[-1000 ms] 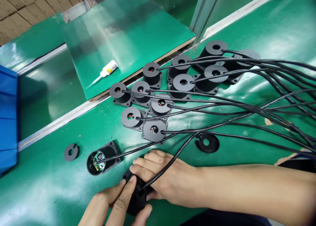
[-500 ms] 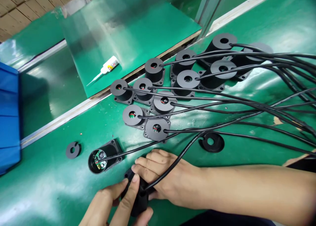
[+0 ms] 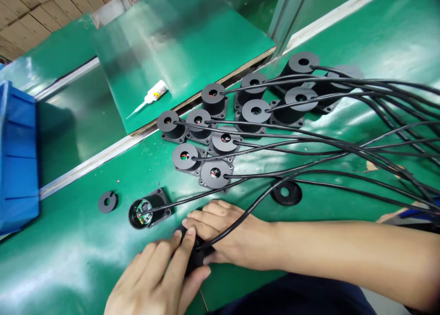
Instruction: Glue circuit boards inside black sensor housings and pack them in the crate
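A black cylindrical housing (image 3: 195,261) with a cable is held low on the green bench between both hands, mostly covered by fingers. My left hand (image 3: 160,269) grips its near side, fingers on top and thumb at the side. From the far side my right hand (image 3: 225,234) wraps round it, and the cable (image 3: 240,219) runs over that hand to the right. Just beyond lies an open housing (image 3: 158,205) on its side, a green circuit board (image 3: 143,212) showing inside. A loose slotted ring cap (image 3: 106,206) lies to its left.
Several capped housings (image 3: 184,157) stand grouped in the middle, their cables trailing right. Another ring cap (image 3: 289,193) lies beyond my right forearm. A white glue bottle (image 3: 158,90) rests on the raised green board (image 3: 192,35). A blue bin (image 3: 20,154) is at left.
The view has shifted slightly, bringing more of the blue bin into sight. My left hand has moved further over the housing, covering more of it; both hands keep hold.
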{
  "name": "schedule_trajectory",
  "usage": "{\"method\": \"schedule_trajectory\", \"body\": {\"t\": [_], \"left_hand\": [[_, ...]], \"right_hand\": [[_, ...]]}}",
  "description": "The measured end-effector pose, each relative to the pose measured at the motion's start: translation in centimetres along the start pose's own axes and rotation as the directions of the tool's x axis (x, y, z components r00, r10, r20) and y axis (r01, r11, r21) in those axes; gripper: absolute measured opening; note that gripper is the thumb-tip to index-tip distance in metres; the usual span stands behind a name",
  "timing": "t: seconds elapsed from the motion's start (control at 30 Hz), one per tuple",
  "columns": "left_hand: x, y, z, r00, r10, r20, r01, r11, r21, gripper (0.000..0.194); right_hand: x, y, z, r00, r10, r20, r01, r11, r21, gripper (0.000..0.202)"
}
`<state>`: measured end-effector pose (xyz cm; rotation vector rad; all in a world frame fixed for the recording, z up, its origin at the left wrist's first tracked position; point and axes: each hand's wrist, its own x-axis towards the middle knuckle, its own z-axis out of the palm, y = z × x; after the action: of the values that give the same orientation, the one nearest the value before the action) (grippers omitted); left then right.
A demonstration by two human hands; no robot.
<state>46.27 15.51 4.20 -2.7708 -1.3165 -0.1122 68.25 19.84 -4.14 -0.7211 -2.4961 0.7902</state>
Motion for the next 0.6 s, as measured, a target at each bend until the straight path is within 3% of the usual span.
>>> {"method": "schedule_trajectory", "body": {"t": [0.13, 0.23, 0.27, 0.33, 0.4, 0.47, 0.53, 0.6], "left_hand": [[-1.0, 0.6, 2.1, 0.978, -0.205, -0.043, 0.186, 0.946, -0.263, 0.036], [-1.6, 0.7, 3.9, 0.922, -0.386, -0.014, 0.327, 0.800, -0.504, 0.042], [-1.6, 0.6, 4.3, 0.905, -0.423, 0.034, 0.354, 0.707, -0.612, 0.055], [-1.3, 0.0, 4.3, 0.885, -0.430, 0.176, 0.373, 0.431, -0.821, 0.081], [-0.6, -0.6, 3.8, 0.900, -0.337, 0.276, 0.341, 0.150, -0.928, 0.095], [0.4, -0.9, 3.2, 0.933, -0.222, 0.284, 0.295, 0.018, -0.955, 0.094], [1.4, -0.6, 3.0, 0.951, -0.214, 0.223, 0.244, 0.078, -0.967, 0.082], [2.2, 0.2, 3.2, 0.947, -0.321, 0.035, 0.130, 0.279, -0.952, 0.073]], "right_hand": [[-0.5, 0.6, -0.5, 0.998, -0.019, -0.057, 0.023, 0.998, 0.065, 0.102], [-0.4, 1.1, -0.9, 0.995, -0.077, -0.055, 0.083, 0.992, 0.099, 0.106], [-0.2, 1.3, -0.9, 0.991, -0.112, -0.073, 0.120, 0.986, 0.118, 0.101], [0.3, 1.6, -1.1, 0.969, -0.189, -0.162, 0.216, 0.962, 0.166, 0.084], [1.0, 1.7, -1.4, 0.923, -0.252, -0.291, 0.319, 0.924, 0.211, 0.070], [1.3, 1.7, -2.0, 0.877, -0.272, -0.395, 0.382, 0.894, 0.233, 0.063], [1.3, 1.6, -2.7, 0.853, -0.248, -0.458, 0.376, 0.902, 0.211, 0.063], [1.0, 1.5, -3.2, 0.840, -0.212, -0.499, 0.329, 0.931, 0.157, 0.066]]}}
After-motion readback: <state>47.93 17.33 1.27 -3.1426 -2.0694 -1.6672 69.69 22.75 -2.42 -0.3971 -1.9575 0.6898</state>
